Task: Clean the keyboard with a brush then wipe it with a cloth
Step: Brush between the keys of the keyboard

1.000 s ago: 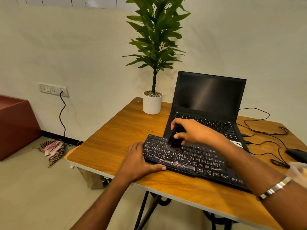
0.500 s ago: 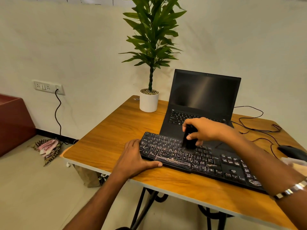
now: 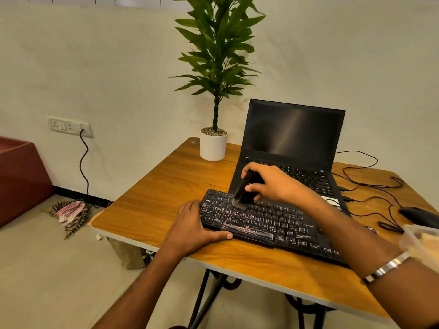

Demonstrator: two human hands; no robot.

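Black keyboard (image 3: 266, 224), one; right hand (image 3: 273, 184) grips one brush (image 3: 241, 189); left hand (image 3: 192, 227) flat, steadying.

The keyboard (image 3: 268, 224) lies on the tabletop (image 3: 166, 186), before the laptop (image 3: 292, 148); a potted plant (image 3: 213, 144) stands left of the laptop (mouse (image 3: 419, 217) far right).

- Open laptop (image 3: 293, 148) just behind the fingers.
- Potted plant (image 3: 213, 143) beyond them, leftward.
- Black mouse (image 3: 419, 216), blurred, far right.
- Checked cloth (image 3: 70, 213) on the floor.
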